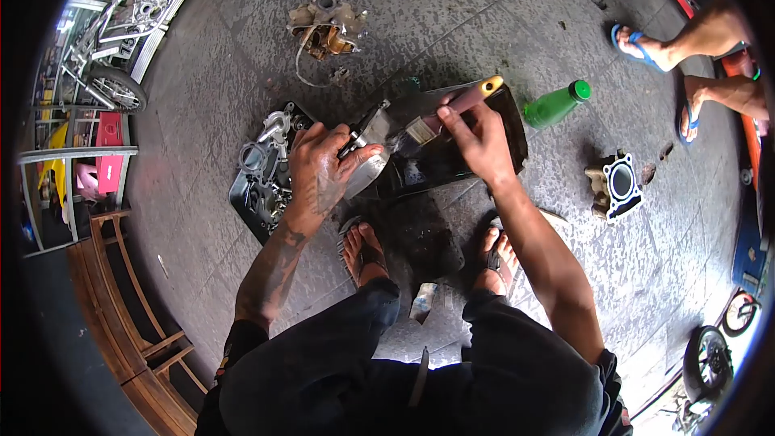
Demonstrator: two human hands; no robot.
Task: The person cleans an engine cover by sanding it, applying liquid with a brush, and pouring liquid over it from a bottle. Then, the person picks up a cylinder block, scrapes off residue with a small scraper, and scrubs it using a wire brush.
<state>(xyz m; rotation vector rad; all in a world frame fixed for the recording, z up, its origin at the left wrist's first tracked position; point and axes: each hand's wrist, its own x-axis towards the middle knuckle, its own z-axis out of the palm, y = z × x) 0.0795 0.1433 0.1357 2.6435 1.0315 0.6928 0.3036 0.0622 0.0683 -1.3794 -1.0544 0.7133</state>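
Observation:
My right hand [484, 144] is closed around a paintbrush [467, 101] with a reddish-brown handle and yellowish tip. Its bristles point left, touching or very near a silvery metal part [367, 178]. My left hand [321, 168] grips that part, which has a slim black piece along its upper side; its exact kind is unclear. Both hands are over a black rectangular pan [517, 117] with dark, wet-looking contents. Left of my left hand, several metal engine parts [257, 160] lie in a dark tray [242, 200].
A green bottle [552, 107] stands right of the pan. An engine cylinder [620, 181] sits farther right, and a dirty engine part [329, 30] lies ahead. Another person's feet [658, 54] are at upper right. A wooden bench [121, 315] and shelving [81, 152] line the left.

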